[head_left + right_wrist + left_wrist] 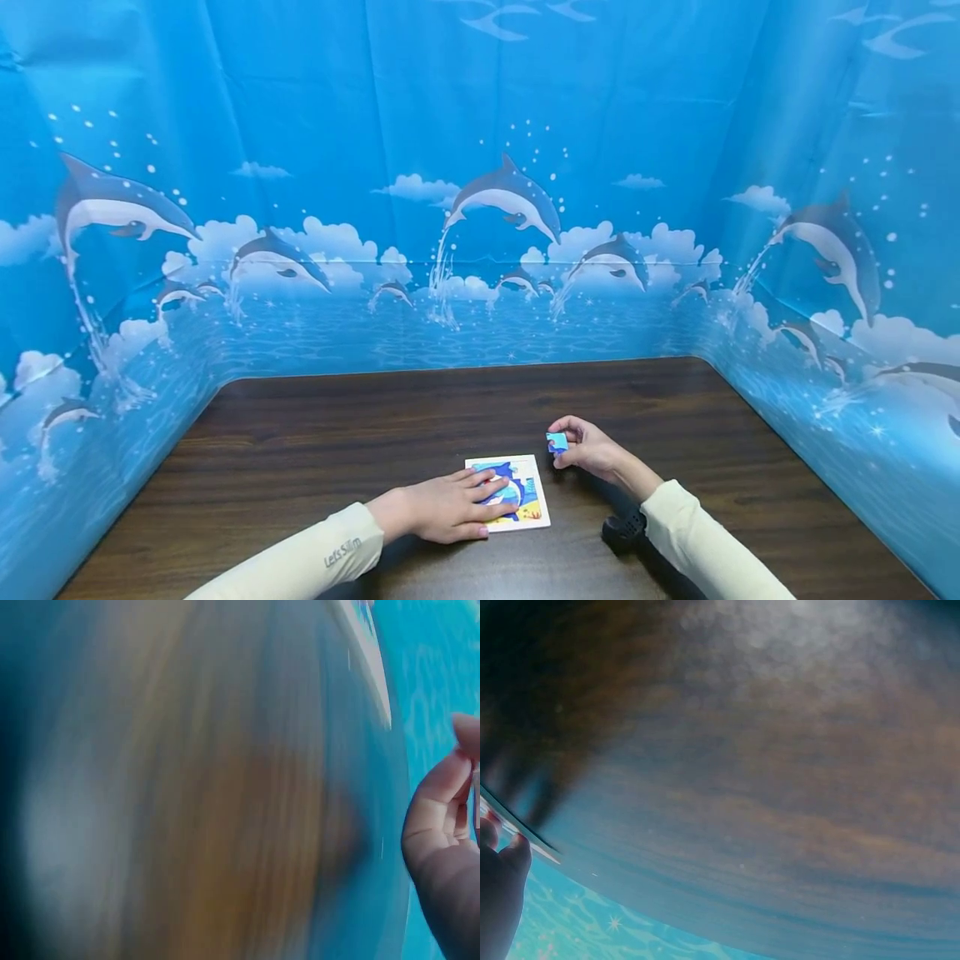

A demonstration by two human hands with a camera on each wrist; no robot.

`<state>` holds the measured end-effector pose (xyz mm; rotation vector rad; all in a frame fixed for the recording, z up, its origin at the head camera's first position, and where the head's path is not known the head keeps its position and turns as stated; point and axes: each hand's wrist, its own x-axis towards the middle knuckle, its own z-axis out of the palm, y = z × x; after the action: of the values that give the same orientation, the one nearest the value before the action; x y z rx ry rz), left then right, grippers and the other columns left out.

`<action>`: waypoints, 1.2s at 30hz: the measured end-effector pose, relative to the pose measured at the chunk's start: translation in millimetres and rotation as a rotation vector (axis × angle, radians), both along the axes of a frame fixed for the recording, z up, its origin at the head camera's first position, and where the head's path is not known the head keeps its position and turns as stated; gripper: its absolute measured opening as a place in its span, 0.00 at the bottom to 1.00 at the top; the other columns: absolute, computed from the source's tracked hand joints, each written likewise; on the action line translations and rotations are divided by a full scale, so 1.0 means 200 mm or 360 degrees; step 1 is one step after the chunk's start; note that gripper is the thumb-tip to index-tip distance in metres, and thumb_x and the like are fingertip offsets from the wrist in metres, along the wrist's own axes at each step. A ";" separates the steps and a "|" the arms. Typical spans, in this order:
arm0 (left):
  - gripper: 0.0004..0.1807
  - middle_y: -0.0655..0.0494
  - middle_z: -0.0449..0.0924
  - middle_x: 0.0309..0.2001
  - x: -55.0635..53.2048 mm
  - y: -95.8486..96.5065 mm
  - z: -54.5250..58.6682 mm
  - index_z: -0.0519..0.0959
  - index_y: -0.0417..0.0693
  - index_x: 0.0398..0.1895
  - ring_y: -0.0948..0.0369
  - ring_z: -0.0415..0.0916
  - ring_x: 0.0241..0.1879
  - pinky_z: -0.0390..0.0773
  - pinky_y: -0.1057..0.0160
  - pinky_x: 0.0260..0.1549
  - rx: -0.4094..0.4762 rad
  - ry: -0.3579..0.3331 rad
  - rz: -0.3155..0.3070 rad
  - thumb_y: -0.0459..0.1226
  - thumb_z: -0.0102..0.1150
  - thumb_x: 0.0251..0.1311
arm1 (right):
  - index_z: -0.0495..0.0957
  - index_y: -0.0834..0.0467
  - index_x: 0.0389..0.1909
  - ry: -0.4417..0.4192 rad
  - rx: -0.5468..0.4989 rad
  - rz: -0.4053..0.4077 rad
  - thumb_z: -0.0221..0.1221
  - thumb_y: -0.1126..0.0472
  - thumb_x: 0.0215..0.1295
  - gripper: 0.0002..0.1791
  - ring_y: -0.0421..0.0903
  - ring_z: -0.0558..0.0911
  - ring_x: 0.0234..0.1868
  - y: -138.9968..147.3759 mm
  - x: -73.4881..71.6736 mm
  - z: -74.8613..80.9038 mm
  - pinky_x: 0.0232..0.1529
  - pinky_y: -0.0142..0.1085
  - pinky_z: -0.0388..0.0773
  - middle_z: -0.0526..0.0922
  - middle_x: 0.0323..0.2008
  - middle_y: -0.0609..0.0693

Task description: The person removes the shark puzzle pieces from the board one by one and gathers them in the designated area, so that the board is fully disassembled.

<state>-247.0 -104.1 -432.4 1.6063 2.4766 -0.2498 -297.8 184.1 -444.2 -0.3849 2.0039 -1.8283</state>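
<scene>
Lying flat — puzzle board, skewed slightly left

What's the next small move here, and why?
Probably bring the piece left over the puzzle: the right hand pinches it just off the board's far right corner, where a pale patch may be a gap, and the left hand lies across the puzzle, which may steady it.
</scene>
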 end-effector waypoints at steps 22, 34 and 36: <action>0.28 0.53 0.43 0.76 0.00 -0.01 -0.01 0.44 0.67 0.74 0.52 0.44 0.75 0.55 0.50 0.69 0.0037 -0.0060 0.0012 0.53 0.27 0.73 | 0.75 0.71 0.43 0.0329 0.0870 -0.0395 0.69 0.76 0.40 0.24 0.46 0.72 0.34 0.40 -0.01 0.02 0.31 0.34 0.73 0.77 0.34 0.58; 0.28 0.54 0.43 0.76 0.01 -0.01 -0.01 0.44 0.67 0.74 0.53 0.44 0.75 0.56 0.50 0.69 0.0047 -0.0059 0.0022 0.53 0.27 0.73 | 0.76 0.73 0.40 0.0316 0.0946 -0.0483 0.70 0.75 0.40 0.22 0.46 0.77 0.34 0.42 -0.02 0.01 0.34 0.35 0.76 0.79 0.35 0.61; 0.28 0.54 0.43 0.76 0.01 -0.01 0.00 0.44 0.67 0.74 0.53 0.44 0.75 0.56 0.50 0.69 0.0047 -0.0061 0.0026 0.52 0.28 0.73 | 0.77 0.73 0.40 0.0301 0.0946 -0.0492 0.70 0.75 0.40 0.22 0.46 0.77 0.34 0.42 -0.03 0.02 0.34 0.35 0.76 0.79 0.36 0.61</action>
<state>-246.0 -106.5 -433.0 1.5866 2.4751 -0.1792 -303.2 268.6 -440.6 -0.0707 2.7314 -1.2795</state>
